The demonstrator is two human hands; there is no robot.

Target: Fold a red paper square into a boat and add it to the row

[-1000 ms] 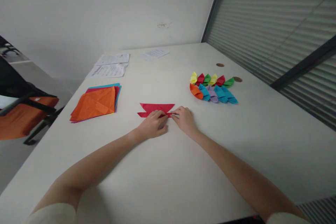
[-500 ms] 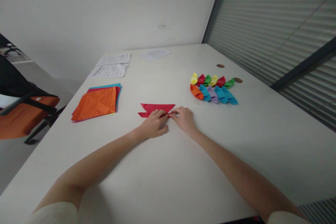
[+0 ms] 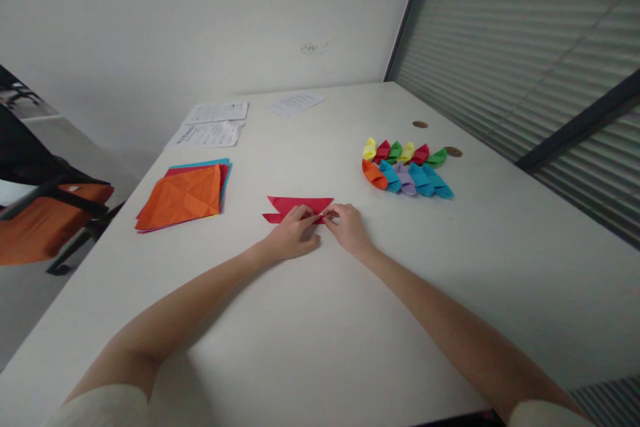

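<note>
Both hands meet at the red paper [image 3: 299, 205], lying flat mid-surface [image 3: 320, 333]: the left hand [image 3: 293, 237] and right hand [image 3: 349, 230] each close a fingertip grip on its near edge. Since a second ago the right hand has edged slightly leftward while the paper has not moved, so the crease seems unfinished

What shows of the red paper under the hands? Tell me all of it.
The red paper is a thin, matte sheet, part-folded: a wide triangle pointing toward the person, with a small flap sticking out at its left. It lies flat on the white table. The left hand covers its near part, and the right hand meets it there, fingertips pinching the near edge. Nothing else touches it.
</note>
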